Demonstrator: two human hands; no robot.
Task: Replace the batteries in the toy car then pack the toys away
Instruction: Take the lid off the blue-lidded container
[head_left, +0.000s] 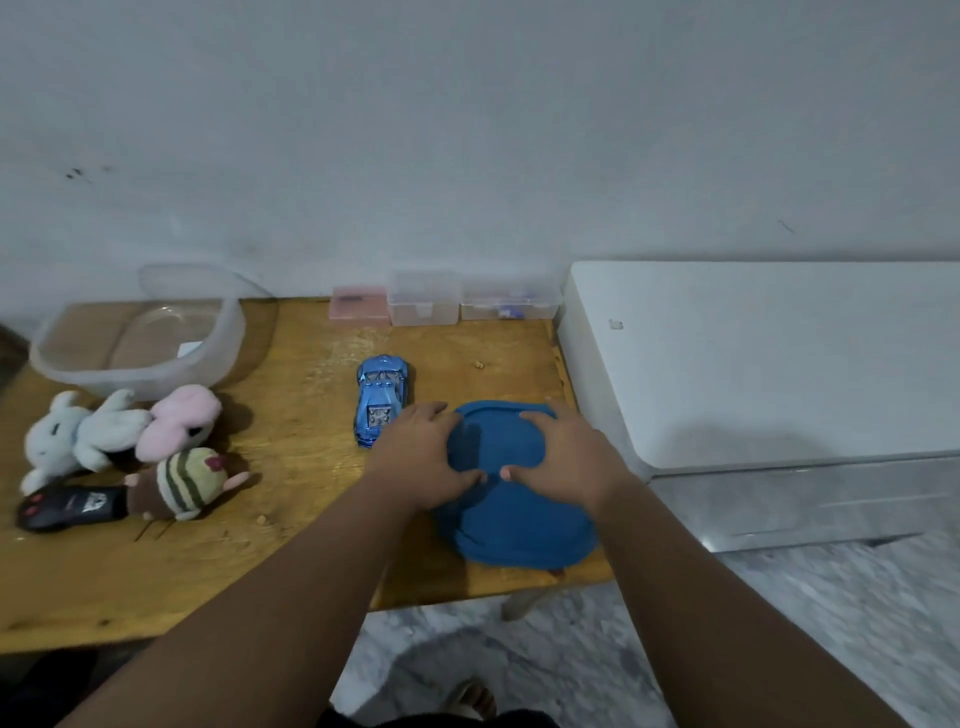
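Left hand (423, 454) and right hand (569, 460) rest flat, fingers spread, on the blue oval plastic lid (514, 525), near right; the shiny blue toy car (380, 397) sits just left. Better to lift it evenly, clear of the car.

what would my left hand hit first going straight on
Likely the small clear plastic boxes; the left hand, on the round blue lid, points over bare wooden table past the blue toy car.
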